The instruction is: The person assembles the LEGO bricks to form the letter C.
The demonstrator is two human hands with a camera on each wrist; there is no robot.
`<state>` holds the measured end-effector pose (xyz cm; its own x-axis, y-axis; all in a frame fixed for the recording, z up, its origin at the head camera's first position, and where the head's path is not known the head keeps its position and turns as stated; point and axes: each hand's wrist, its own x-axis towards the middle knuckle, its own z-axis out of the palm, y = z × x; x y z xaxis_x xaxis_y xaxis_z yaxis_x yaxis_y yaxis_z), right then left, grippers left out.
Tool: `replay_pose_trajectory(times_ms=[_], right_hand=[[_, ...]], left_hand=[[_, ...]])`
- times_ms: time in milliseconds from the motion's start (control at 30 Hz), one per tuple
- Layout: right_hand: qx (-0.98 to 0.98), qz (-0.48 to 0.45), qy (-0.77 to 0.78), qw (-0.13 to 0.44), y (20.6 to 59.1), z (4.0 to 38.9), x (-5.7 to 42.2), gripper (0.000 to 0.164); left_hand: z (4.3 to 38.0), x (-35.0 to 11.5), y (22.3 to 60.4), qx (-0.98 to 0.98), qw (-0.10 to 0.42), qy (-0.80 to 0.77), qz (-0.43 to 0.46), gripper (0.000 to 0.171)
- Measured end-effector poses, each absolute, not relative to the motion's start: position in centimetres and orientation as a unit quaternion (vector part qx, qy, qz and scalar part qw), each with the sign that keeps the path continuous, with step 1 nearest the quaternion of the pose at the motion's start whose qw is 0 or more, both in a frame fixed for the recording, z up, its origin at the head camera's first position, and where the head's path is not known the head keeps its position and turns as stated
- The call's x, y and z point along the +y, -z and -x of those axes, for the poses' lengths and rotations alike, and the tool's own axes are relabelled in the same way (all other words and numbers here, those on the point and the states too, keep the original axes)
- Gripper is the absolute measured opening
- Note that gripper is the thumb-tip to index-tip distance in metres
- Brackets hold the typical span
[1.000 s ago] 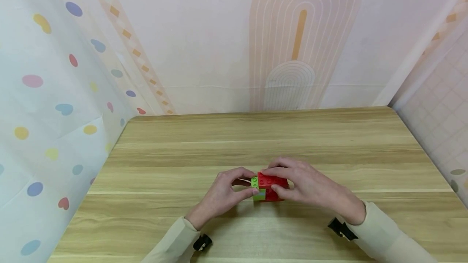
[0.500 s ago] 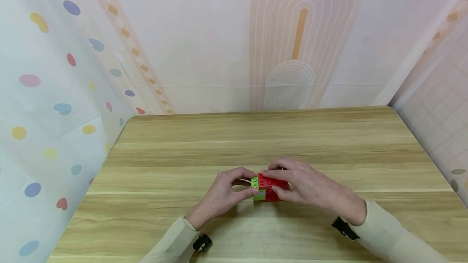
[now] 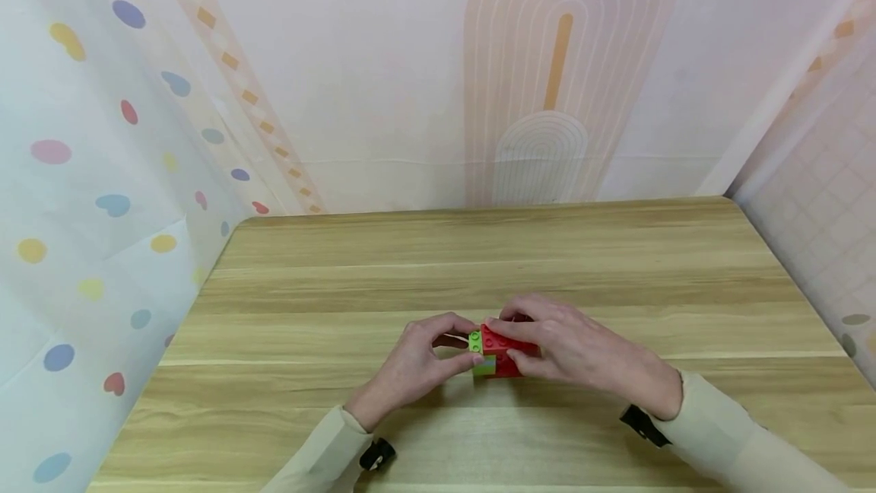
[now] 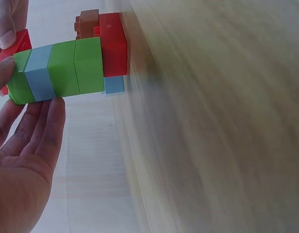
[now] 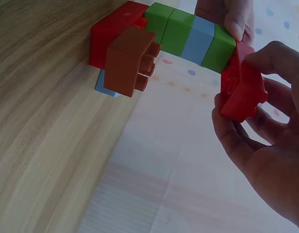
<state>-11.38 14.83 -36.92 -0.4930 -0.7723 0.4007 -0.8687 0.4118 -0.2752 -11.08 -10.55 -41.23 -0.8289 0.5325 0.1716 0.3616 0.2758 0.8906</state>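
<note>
A column of toy building bricks rises from the table, with green bricks (image 4: 89,65) and a light blue brick (image 4: 40,73) between them. Under the column lies a red base brick (image 4: 113,46), a brown brick (image 5: 124,60) beside the column's foot and another light blue brick (image 4: 114,85) beneath. My left hand (image 3: 417,360) pinches the topmost green brick (image 3: 475,341) between thumb and fingers. A red brick (image 5: 246,87) sits at the column's top, jutting out to the right, and my right hand (image 3: 568,345) grips it by its two long sides. Its hollow underside shows in the right wrist view.
The wooden table (image 3: 328,272) reaches back to a patterned curtain (image 3: 397,82). More curtain hangs along the left and right sides. Black straps (image 3: 378,455) show at both sleeve cuffs.
The head view has drifted slightly. Both hands keep their grips, and the bricks stay in nearly the same place.
</note>
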Motion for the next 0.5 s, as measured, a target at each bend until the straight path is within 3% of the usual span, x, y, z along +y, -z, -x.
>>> replay_pose_trajectory(times_ms=[500], right_hand=[[-0.859,-0.44,-0.252,0.075,37.41,11.15,14.72,0.037]], left_hand=[[10.91,-10.39,40.85,0.824,0.059,-0.475,-0.304,0.029]])
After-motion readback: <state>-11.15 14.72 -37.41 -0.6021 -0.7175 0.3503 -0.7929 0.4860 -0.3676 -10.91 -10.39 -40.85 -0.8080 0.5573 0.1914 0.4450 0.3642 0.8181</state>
